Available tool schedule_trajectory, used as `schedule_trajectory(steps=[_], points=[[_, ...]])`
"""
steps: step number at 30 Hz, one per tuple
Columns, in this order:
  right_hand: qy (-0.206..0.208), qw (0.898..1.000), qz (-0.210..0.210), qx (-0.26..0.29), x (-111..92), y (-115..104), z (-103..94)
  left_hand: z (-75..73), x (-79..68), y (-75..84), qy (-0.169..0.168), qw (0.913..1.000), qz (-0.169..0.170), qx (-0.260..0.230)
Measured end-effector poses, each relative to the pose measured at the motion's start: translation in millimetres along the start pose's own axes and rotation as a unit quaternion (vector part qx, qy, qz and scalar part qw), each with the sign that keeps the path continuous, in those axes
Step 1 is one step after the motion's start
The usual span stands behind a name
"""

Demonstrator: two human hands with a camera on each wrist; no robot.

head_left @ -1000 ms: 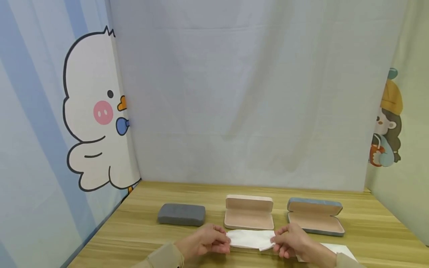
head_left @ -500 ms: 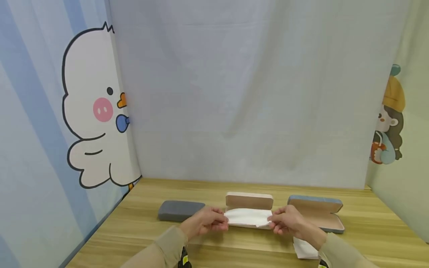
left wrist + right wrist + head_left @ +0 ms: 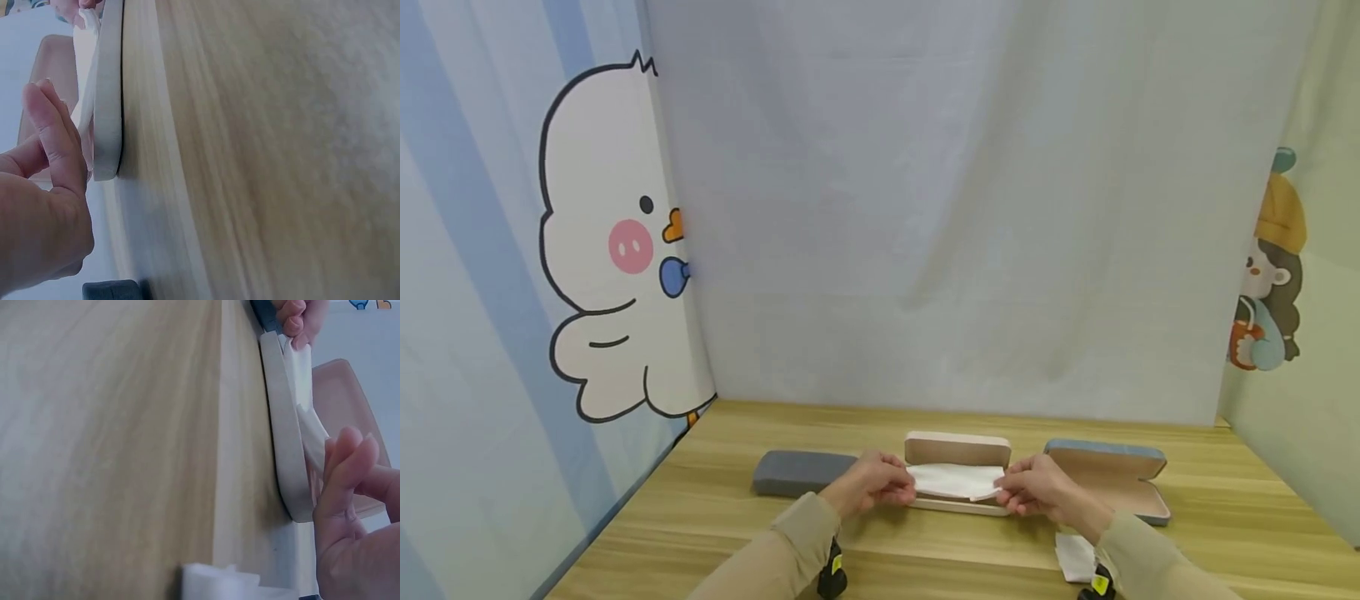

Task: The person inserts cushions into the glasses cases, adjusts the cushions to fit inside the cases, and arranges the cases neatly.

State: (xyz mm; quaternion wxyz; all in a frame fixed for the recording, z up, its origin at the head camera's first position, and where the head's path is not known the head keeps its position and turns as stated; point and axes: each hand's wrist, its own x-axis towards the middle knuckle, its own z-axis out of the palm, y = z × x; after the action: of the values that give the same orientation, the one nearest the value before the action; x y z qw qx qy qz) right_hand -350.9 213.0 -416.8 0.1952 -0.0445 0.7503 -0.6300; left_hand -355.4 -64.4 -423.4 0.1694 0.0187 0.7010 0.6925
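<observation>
A folded white tissue stretches flat between both hands, over the lower half of an open pale glasses case with a pinkish lining. My left hand pinches the tissue's left end between thumb and fingers. At the other end, my right hand pinches it the same way. In the left wrist view, the tissue dips inside the case's front wall. The right wrist view shows the tissue sagging behind that wall, with the right hand at the case's end.
A closed grey glasses case lies to the left, partly behind the left hand. On the right, an open blue glasses case stands behind the right hand. Another white tissue lies on the wooden table near the right forearm.
Both hands have carried the tissue away from the body, from in front of the pale case to over it, then lowered it into the case's lower half.
</observation>
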Motion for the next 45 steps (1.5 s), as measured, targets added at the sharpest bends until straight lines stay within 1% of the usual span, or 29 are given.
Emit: schedule_trajectory(steps=[5, 9, 12, 16, 20, 23, 26, 28, 31, 33, 35, 38, 41, 45], points=[[0.013, 1.0, 0.005, -0.001, 1, 3, 2.3, 4.2, 2.1, -0.2, 0.008, 0.9996, 0.007, 0.025], [0.021, 1.0, 0.009, -0.004, 2, 4, 3.1, 7.0, 1.7, 0.4, 0.022, 0.9976, -0.003, 0.065], [0.031, 0.999, 0.015, -0.013, 2, 4, 4.0, 8.3, 0.9, -0.3, 0.035, 0.9946, -0.01, 0.098], [0.05, 0.998, 0.017, -0.03, 3, 4, 4.6, 10.1, -0.8, -1.7, 0.046, 0.9899, -0.002, 0.134], [0.066, 0.995, 0.007, -0.068, 4, 6, 6.5, 11.9, -4.2, -0.7, 0.051, 0.9817, 0.008, 0.183], [0.082, 0.991, -0.002, -0.107, 4, 7, 8.2, 10.6, -6.0, 1.7, 0.039, 0.9757, 0.018, 0.215], [0.09, 0.985, -0.007, -0.15, -2, 2, 7.2, 3.4, -6.2, 5.8, 0.008, 0.9742, 0.024, 0.224], [0.075, 0.981, -0.006, -0.177, -8, -4, 3.8, -3.4, -5.4, 8.0, -0.02, 0.9741, 0.021, 0.224], [0.029, 0.977, -0.001, -0.209, -13, -11, -2.4, -10.4, -4.4, 9.6, -0.062, 0.9747, 0.007, 0.215], [-0.008, 0.977, -0.005, -0.211, -12, -10, -5.0, -10.7, -3.4, 8.4, -0.078, 0.9743, 0.001, 0.211], [-0.034, 0.979, -0.018, -0.2, -8, -6, -5.4, -8.8, -2.0, 6.4, -0.084, 0.9749, 0.001, 0.206], [-0.06, 0.983, -0.044, -0.169, -3, 1, -4.3, -5.6, 0.7, 2.7, -0.072, 0.9754, 0.009, 0.208], [-0.072, 0.985, -0.057, -0.143, -1, 3, -4.6, -4.5, 2.8, 0.3, -0.067, 0.9763, 0.013, 0.206], [-0.08, 0.987, -0.06, -0.122, -1, 5, -5.9, -5.6, 3.1, -2.5, -0.078, 0.981, 0.009, 0.177]])
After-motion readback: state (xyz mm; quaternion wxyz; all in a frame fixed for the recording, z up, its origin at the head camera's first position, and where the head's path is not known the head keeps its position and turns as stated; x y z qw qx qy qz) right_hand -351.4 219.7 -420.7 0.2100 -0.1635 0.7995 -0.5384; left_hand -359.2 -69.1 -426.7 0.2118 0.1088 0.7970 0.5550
